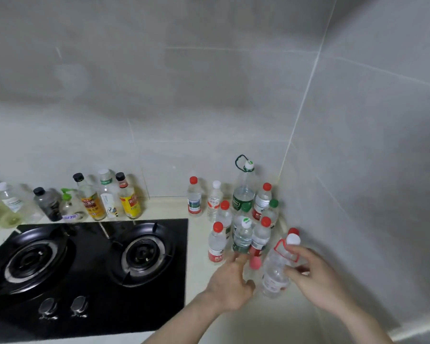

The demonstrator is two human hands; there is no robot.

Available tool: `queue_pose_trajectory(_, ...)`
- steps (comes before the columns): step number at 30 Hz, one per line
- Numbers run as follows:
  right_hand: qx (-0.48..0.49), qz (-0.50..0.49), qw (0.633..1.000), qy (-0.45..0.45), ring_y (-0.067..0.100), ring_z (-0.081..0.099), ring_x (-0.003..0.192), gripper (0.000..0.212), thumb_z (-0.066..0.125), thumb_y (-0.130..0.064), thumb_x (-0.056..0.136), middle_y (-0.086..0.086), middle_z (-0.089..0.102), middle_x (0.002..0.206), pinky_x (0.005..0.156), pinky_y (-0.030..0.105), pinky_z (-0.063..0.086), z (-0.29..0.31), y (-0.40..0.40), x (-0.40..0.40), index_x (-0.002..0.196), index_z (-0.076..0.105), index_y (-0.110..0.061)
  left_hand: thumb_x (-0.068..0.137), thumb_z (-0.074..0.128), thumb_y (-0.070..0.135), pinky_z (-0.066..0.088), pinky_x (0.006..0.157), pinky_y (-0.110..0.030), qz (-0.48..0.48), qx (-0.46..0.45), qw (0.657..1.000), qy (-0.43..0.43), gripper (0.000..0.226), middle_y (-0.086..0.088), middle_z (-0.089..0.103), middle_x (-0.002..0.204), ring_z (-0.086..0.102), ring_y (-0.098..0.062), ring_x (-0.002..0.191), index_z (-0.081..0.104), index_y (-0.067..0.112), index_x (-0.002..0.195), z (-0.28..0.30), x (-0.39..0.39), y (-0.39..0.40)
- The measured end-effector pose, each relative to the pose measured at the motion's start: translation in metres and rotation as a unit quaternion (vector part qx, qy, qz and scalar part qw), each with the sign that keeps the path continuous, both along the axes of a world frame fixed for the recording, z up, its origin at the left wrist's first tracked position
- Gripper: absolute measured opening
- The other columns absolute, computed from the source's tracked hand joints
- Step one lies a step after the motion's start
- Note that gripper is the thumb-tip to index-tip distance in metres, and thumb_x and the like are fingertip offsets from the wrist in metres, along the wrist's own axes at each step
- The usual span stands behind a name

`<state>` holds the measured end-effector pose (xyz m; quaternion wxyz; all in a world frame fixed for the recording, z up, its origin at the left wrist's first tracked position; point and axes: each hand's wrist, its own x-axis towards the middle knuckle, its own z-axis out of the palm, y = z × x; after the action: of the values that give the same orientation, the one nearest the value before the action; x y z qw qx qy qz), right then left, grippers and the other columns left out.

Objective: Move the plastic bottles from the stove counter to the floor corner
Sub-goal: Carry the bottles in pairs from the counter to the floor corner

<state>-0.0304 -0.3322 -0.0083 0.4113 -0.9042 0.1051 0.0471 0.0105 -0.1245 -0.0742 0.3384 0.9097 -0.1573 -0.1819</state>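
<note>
A cluster of clear plastic water bottles stands on the pale table in the lower right of the frame, packed into the corner where two grey tiled walls meet. Most carry red caps, a few green or white. The tallest bottle, at the back of the group, has a green loop handle at its neck.

The right hand grips a clear bottle with a white cap at the near right edge of the cluster; fingers and thumb curl round its upper body, just below a red-edged label. This bottle leans, its cap tipped toward the upper right. A red cap shows just behind its white cap, close to the wall.

The left hand reaches into the front of the cluster with fingers curled. Its fingertips touch the base of a green-labelled bottle with a white cap, and a pink-capped bottle lies just beside its fingers; whether it actually grips either one I cannot tell.

To the left, a black two-burner gas stove is set into the table, with two metal knobs at its near edge. Behind it, along the wall at middle left, stands a row of condiment bottles, some with yellow labels and dark caps.
</note>
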Motion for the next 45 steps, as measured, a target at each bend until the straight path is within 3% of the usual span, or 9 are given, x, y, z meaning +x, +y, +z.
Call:
queue_pose_trajectory(3,-0.015,0.046,0.998,0.027,-0.022,0.06,0.078,0.039,0.074,-0.025,0.09,-0.033,0.061,0.106,0.069,-0.003,0.041,-0.003,-0.009,0.004,0.099,0.052,-0.056,0.086,0.053,0.031,0.052,0.092,-0.037,-0.009,0.042,0.999,-0.022,0.044,0.014,0.039,0.139,0.067,-0.025,0.095,0.046,0.034,0.129,-0.016,0.0,-0.022)
queue_pose_trajectory(8,-0.036,0.095,0.994,0.042,-0.02,0.058,0.086,0.03,0.071,-0.027,0.092,-0.031,0.063,0.098,0.072,-0.006,0.038,-0.008,-0.019,0.009,0.102,0.056,-0.051,0.09,0.055,0.029,0.052,0.083,-0.039,0.024,0.066,0.995,-0.07,0.034,0.011,0.046,0.129,0.063,-0.029,0.102,0.046,0.031,0.122,-0.019,0.002,-0.036)
queue_pose_trajectory(12,-0.042,0.096,0.994,0.04,-0.001,0.07,0.092,0.022,0.071,-0.028,0.091,-0.024,0.072,0.085,0.076,0.011,0.049,-0.017,-0.026,0.018,0.083,0.065,-0.047,0.092,0.059,0.03,0.053,0.08,-0.043,0.023,0.109,0.991,-0.076,0.03,0.003,0.047,0.13,0.062,-0.036,0.101,0.049,0.027,0.12,-0.016,0.004,-0.045)
queue_pose_trajectory(14,-0.048,0.096,0.994,0.036,-0.006,0.068,0.083,0.009,0.072,-0.034,0.09,-0.022,0.074,0.084,0.079,0.02,0.053,-0.022,-0.029,0.022,0.084,0.069,-0.041,0.093,0.06,0.029,0.053,0.081,-0.044,0.024,0.123,0.99,-0.068,0.025,0.002,0.044,0.132,0.063,-0.037,0.1,0.055,0.025,0.117,-0.019,0.003,-0.048)
queue_pose_trajectory(18,-0.061,0.099,0.993,0.003,-0.005,0.061,0.065,0.014,0.073,-0.035,0.087,-0.024,0.067,0.07,0.061,0.019,0.044,-0.027,-0.032,0.03,0.075,0.068,-0.031,0.092,0.062,0.023,0.053,0.084,-0.04,0.076,0.099,0.99,-0.062,0.022,0.002,0.046,0.129,0.064,-0.034,0.096,0.061,0.023,0.114,-0.026,-0.002,-0.042)
queue_pose_trajectory(22,-0.068,0.124,0.99,-0.019,0.007,0.042,0.048,0.033,0.071,-0.039,0.09,-0.008,0.049,0.052,0.05,0.02,0.033,-0.02,-0.024,0.037,0.065,0.058,-0.022,0.086,0.067,0.022,0.052,0.088,-0.035,0.127,0.066,0.989,-0.035,0.021,0.006,0.047,0.126,0.064,-0.029,0.098,0.064,0.025,0.107,-0.026,-0.014,-0.022)
queue_pose_trajectory(31,-0.074,0.193,0.975,-0.076,0.012,0.036,0.053,0.045,0.068,-0.044,0.085,0.008,0.041,0.058,0.054,0.032,0.032,0.043,0.043,0.041,0.07,0.052,-0.004,0.08,0.073,0.035,0.049,0.085,-0.027,0.272,0.002,0.961,-0.058,0.021,0.017,0.049,0.103,0.059,-0.007,0.092,0.064,0.036,0.099,0.016,-0.078,0.062)
queue_pose_trajectory(39,-0.045,0.349,0.933,-0.071,0.007,0.032,0.053,0.043,0.072,-0.042,0.086,-0.007,0.034,0.053,0.054,0.023,0.028,0.052,0.15,-0.002,0.068,0.055,-0.007,0.083,0.072,0.035,0.038,0.071,-0.009,0.377,0.013,0.919,-0.113,0.016,0.022,0.05,0.099,0.056,0.002,0.083,0.064,0.04,0.096,0.061,-0.17,0.168)
queue_pose_trajectory(45,-0.032,0.397,0.914,-0.077,0.008,0.028,0.059,0.042,0.07,-0.046,0.085,-0.005,0.035,0.057,0.056,0.026,0.029,0.051,0.236,-0.049,0.073,0.055,-0.008,0.084,0.073,0.031,0.045,0.069,-0.012,0.433,0.02,0.893,-0.123,0.015,0.02,0.055,0.098,0.06,-0.004,0.076,0.069,0.04,0.095,0.08,-0.243,0.257)
